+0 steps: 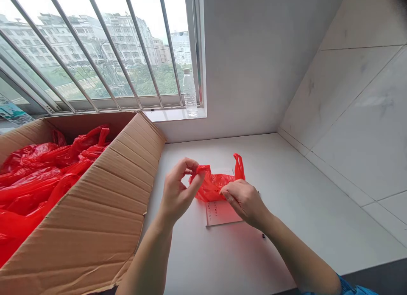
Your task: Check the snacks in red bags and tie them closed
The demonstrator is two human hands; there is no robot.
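A thin red plastic bag (212, 187) hangs between my two hands, above a white table (197, 261). My left hand (180, 189) pinches one of its handles between thumb and fingers. On the other side, my right hand (243, 200) is closed around the bag below its second handle, which sticks up as a loop. What the bag contains, if anything, I cannot make out. Beneath it lies a sheet of printed paper (222, 217), partly covered by the bag and my right hand.
A cardboard box (104, 206) at the left holds several red plastic bags (47, 172). A capped clear bottle (190, 93) stands on the sill of a barred window. Another bottle (12, 112) lies at the far left. A small black object (263, 235) is beside my right forearm.
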